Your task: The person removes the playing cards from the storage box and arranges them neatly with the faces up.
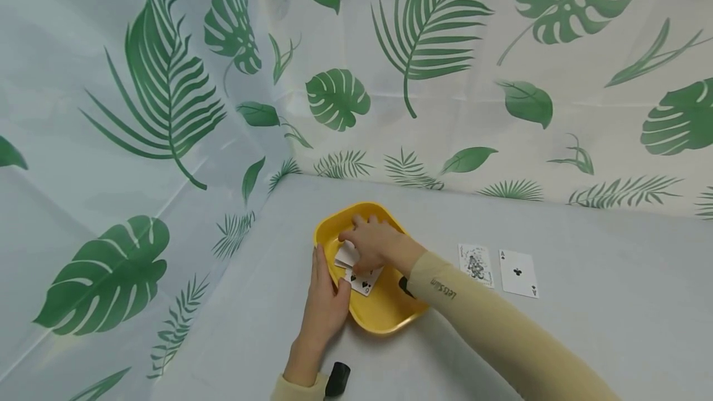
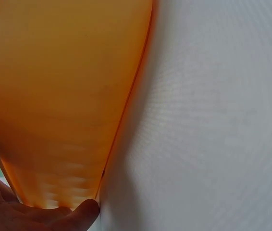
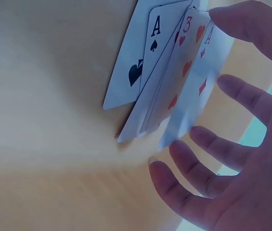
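A yellow plastic bin [image 1: 384,320] sits on the table, tilted toward my left side. My left hand [image 1: 325,302] grips its near-left wall, thumb at the rim and fingers along the outside; the left wrist view shows the bin's outer wall [image 2: 68,96] above that hand. Reaching into the bin, my right hand [image 1: 375,243] has its fingers spread over loose playing cards [image 1: 362,283]. In the right wrist view its thumb and fingertips lie at the edges of an ace of diamonds [image 3: 203,86], beside a three of hearts [image 3: 187,67] and an ace of spades [image 3: 156,43].
To the right of the bin, a joker card [image 1: 476,265] and an ace of clubs [image 1: 518,273] lie face up side by side on the pale tabletop [image 1: 613,302]. A leaf-printed curtain [image 1: 445,116] rises behind and to the left of the table.
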{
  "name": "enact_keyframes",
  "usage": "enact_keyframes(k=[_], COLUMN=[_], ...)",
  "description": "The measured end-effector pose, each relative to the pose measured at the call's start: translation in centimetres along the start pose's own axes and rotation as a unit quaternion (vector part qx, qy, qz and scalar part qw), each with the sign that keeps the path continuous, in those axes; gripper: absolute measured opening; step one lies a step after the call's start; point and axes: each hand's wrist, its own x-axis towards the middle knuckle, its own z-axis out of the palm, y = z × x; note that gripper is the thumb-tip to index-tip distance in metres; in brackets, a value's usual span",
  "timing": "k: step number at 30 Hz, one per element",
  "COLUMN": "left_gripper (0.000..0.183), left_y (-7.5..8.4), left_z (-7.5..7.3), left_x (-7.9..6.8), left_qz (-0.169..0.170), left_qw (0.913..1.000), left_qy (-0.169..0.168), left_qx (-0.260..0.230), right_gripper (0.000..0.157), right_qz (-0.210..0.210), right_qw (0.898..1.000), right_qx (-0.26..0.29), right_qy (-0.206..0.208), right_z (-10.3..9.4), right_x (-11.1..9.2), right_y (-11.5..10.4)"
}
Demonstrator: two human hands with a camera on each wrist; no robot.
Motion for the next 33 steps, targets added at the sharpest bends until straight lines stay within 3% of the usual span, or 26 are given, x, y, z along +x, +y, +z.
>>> enact_keyframes(k=[17,21,24,33], left_gripper=[0.081,0.081,0.081,0.081], left_y=[0.1,0.1,0.1,-0.1], left_z=[0.3,0.2,0.2,0.2], left_x=[0.0,0.0,-0.1,0.0], left_qz=[0.008,0.006,0.005,0.007], left_qw=[1.0,1.0,1.0,1.0], left_qy=[-0.001,-0.002,-0.001,0.001], left_qx=[-0.005,0.0,0.002,0.005], right_gripper=[0.074,0.073,0.071,0.059], right_qz=[-0.003,-0.023,-0.047,-0.121], right_qw=[1.0,0.999,0.997,0.984], right_qx=[-0.008,-0.011,-0.042,-0.105], right_qy=[0.02,0.026,0.032,0.082], right_z=[0.2,0.3,0.3,-0.3], right_x=[-0.4,-0.8,-1.1,-2.1], right_y=[0.7,0.9,0.9,0.7])
